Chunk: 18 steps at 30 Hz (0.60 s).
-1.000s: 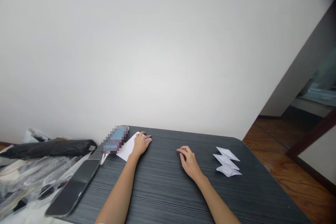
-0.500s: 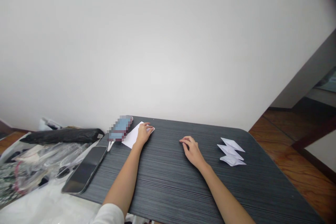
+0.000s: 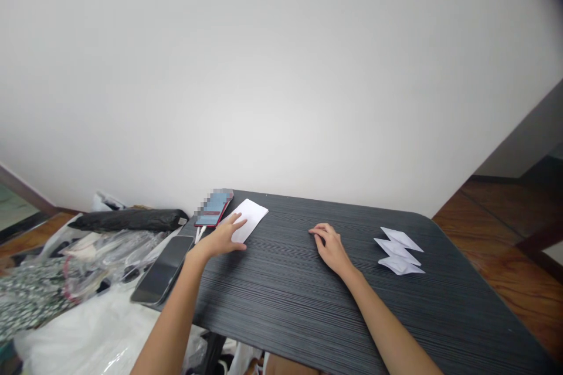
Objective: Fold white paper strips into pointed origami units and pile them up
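Note:
My left hand (image 3: 223, 237) is open, fingers spread and thumb apart. It is at the near left side of some white paper (image 3: 251, 212), covering part of it; whether it touches the paper I cannot tell. My right hand (image 3: 329, 248) rests on the middle of the dark table with its fingers bent and pressed together, thumb close beside them, and nothing visible in them. To its right lie three folded white paper pieces (image 3: 399, 250), pointed at the ends and overlapping in a row.
A phone with a lit screen (image 3: 214, 209) lies at the table's back left, white cables below it. A dark-screened phone (image 3: 163, 269) lies on the left edge. Plastic bags (image 3: 88, 328) and a black wrapped bundle (image 3: 127, 220) are left of the table (image 3: 272, 299). A white wall stands behind.
My left hand has drawn back toward me and left from the paper's far right corner, its fingers spreading. My right hand stays in place. The view has shifted slightly.

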Tool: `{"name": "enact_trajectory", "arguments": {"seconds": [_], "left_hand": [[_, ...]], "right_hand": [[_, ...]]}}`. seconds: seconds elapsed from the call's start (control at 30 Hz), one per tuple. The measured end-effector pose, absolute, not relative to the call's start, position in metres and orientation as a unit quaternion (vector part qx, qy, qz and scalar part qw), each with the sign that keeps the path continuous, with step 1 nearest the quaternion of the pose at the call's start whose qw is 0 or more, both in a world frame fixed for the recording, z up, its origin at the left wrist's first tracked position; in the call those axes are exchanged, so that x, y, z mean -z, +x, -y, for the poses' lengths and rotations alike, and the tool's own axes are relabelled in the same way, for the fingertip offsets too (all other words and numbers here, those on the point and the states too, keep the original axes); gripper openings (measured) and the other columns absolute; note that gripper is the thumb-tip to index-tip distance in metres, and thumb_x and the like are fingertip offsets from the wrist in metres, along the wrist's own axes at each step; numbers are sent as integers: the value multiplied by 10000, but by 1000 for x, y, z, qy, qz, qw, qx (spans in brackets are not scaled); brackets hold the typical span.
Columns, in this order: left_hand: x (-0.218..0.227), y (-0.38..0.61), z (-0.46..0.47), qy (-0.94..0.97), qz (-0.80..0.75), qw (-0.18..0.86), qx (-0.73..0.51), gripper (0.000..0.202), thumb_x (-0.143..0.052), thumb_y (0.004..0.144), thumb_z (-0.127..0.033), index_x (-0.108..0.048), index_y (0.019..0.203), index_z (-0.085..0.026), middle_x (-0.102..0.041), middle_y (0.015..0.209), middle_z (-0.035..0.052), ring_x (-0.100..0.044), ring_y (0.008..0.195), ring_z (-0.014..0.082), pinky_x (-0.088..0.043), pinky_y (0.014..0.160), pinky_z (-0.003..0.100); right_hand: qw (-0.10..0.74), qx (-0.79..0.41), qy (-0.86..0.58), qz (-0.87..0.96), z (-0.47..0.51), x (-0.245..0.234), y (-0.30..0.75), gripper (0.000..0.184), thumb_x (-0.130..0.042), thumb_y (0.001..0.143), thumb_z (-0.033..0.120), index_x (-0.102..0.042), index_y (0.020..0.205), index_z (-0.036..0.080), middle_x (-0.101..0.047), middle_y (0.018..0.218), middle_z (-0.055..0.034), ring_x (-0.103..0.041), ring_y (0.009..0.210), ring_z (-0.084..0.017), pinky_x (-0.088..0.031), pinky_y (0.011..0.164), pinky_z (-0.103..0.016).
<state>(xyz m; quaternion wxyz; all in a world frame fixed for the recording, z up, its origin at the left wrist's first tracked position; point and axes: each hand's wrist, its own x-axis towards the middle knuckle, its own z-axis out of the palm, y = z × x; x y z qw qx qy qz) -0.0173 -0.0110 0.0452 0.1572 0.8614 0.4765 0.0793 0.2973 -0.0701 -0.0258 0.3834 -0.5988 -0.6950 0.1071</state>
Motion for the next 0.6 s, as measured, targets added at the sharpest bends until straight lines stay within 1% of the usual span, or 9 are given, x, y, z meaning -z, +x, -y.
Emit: {"name": "enact_trajectory", "arguments": {"seconds": [0.07, 0.13, 0.23, 0.33, 0.4, 0.47, 0.53, 0.6], "left_hand": [[-34, -17, 18, 854, -492, 155, -64, 724, -623, 588, -410, -375, 1222, -165, -255, 1341, 132, -235, 1223, 276, -242, 969, 359], [-22, -12, 21, 845, -515, 128, -68, 658, -583, 635, -410, -391, 1202, -135, -275, 1327, 156, -311, 1188, 276, -269, 955, 350], [-14, -4, 22, 840, -529, 82, -93, 434, -513, 715, -336, -488, 1097, -129, -394, 1255, 159, -397, 1131, 263, -311, 925, 338], [-15, 0, 19, 839, -532, 66, -95, 302, -505, 721, -283, -569, 975, -132, -480, 1178, 155, -460, 1068, 270, -340, 893, 341], [-18, -1, 16, 838, -535, 72, -85, 304, -516, 709, -300, -601, 935, -116, -493, 1162, 165, -491, 1025, 284, -343, 884, 351], [-21, -4, 12, 832, -542, 90, -78, 357, -531, 690, -337, -610, 949, -104, -497, 1161, 164, -503, 1008, 286, -340, 885, 350], [-23, -8, 8, 825, -547, 119, -80, 408, -550, 663, -373, -610, 969, -111, -497, 1167, 145, -500, 1016, 279, -333, 894, 340], [-25, -10, 5, 818, -549, 147, -86, 412, -556, 646, -383, -621, 958, -122, -492, 1177, 125, -498, 1022, 270, -329, 899, 328]], "right_hand": [[384, -107, -599, 694, 70, 26, 297, 266, -359, 773, 191, -604, 876, 203, -514, 944, -69, -475, 921, -196, -338, 787, -385], [385, -109, -601, 692, 71, 26, 297, 270, -354, 775, 190, -604, 878, 202, -514, 944, -68, -475, 923, -194, -337, 787, -384], [387, -109, -603, 689, 72, 25, 297, 275, -349, 775, 183, -602, 881, 199, -514, 947, -70, -477, 926, -192, -335, 788, -378], [388, -109, -604, 688, 72, 25, 297, 275, -350, 771, 175, -602, 879, 197, -516, 944, -70, -482, 920, -189, -334, 787, -369], [388, -109, -604, 687, 71, 25, 297, 273, -354, 767, 172, -605, 871, 196, -519, 941, -69, -486, 913, -186, -335, 786, -362], [388, -109, -605, 687, 71, 26, 298, 271, -359, 764, 173, -608, 866, 196, -522, 940, -69, -488, 909, -186, -336, 784, -357], [388, -110, -605, 686, 70, 26, 298, 270, -361, 764, 176, -611, 863, 198, -524, 939, -69, -488, 910, -186, -335, 784, -354], [389, -112, -605, 685, 70, 27, 298, 270, -361, 766, 177, -613, 859, 199, -525, 936, -68, -487, 913, -186, -332, 786, -353]]}}
